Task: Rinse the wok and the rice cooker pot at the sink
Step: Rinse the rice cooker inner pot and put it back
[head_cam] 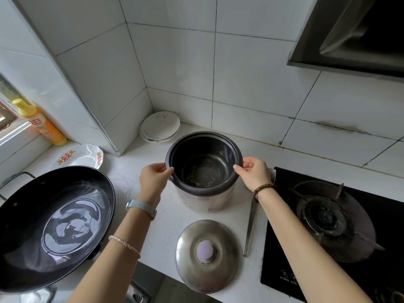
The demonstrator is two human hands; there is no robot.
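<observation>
The dark rice cooker pot (204, 165) sits in the white cooker body (205, 201) at the middle of the counter, with dried bits on its bottom. My left hand (154, 179) pinches the pot's rim on the left side. My right hand (253, 172) pinches the rim on the right side. A large black wok (52, 226) with water pooled in it lies tilted at the left, over what looks like the sink edge.
The cooker's steel lid (206, 255) lies near the counter's front edge. A gas hob (334, 217) fills the right. Stacked plates (160, 125) lean in the back corner, a patterned dish (80, 156) and a yellow detergent bottle (40, 122) stand at the left. A range hood (354, 33) hangs top right.
</observation>
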